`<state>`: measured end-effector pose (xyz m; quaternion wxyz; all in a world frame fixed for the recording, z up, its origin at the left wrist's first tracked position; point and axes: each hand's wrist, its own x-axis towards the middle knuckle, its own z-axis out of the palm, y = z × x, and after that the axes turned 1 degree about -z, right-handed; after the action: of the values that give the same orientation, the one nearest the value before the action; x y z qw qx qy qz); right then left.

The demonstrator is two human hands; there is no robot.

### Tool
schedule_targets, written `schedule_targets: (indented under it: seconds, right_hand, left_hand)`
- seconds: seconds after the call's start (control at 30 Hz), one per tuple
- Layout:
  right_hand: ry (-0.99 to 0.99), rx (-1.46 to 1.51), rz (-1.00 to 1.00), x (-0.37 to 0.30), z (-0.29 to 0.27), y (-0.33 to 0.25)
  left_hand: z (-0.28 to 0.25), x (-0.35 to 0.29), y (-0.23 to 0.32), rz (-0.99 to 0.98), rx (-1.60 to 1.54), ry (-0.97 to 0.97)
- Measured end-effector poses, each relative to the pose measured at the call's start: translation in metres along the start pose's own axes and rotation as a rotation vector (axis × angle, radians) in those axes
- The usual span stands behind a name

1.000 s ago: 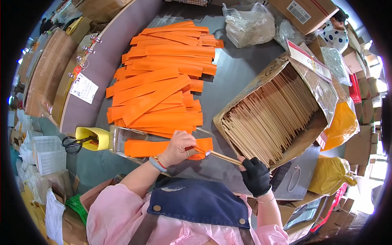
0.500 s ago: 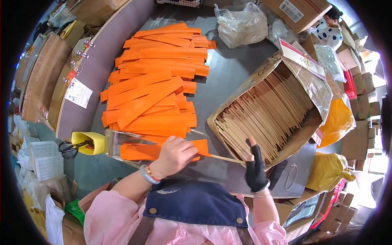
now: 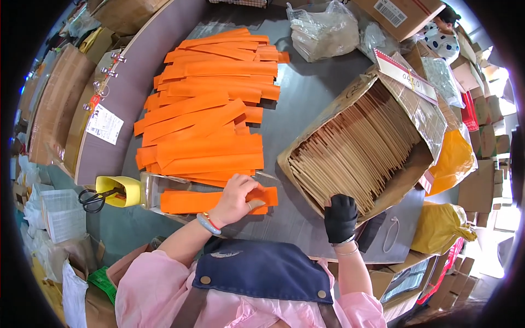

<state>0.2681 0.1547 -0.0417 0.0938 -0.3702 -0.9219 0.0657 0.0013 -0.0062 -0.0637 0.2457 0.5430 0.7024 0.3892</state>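
Note:
My bare left hand (image 3: pixel 239 195) bends over the right end of an orange strip (image 3: pixel 188 201), its thumb and fingers closing on it. That strip lies in a clear shallow tray (image 3: pixel 155 188) at the table's front edge. My right hand (image 3: pixel 340 220), in a black fingerless glove, is at the near rim of an open cardboard box (image 3: pixel 306 139). Its fingers are curled, and what they hold, if anything, is hidden. Thin wooden sticks (image 3: pixel 353 153) fill the box in a dense bundle. Beyond my left hand, many orange strips (image 3: pixel 205 120) are heaped across the table.
A yellow holder (image 3: pixel 131 191) with black-handled scissors (image 3: pixel 93 201) stands left of the tray. A grey board (image 3: pixel 131 93) borders the table's left side. Clear plastic bags (image 3: pixel 322 33) lie at the back, and a yellow bag (image 3: pixel 437 232) sits to the right.
The stick that stretched between the orange strip and my right hand is no longer visible. My right hand has curled its raised finger; my left hand has shifted slightly on the strip end.

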Motion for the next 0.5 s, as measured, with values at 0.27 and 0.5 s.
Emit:
schedule_targets:
  seconds: [0.27, 0.5]
  right_hand:
    - [-0.032, -0.029, 0.041, 0.005, 0.002, 0.002]
    - [-0.168, 0.166, -0.013, -0.001, -0.050, -0.013]
  left_hand:
    - [0.000, 0.001, 0.001, 0.154, 0.092, 0.100]
    - [0.003, -0.002, -0.004, 0.156, 0.048, 0.130]
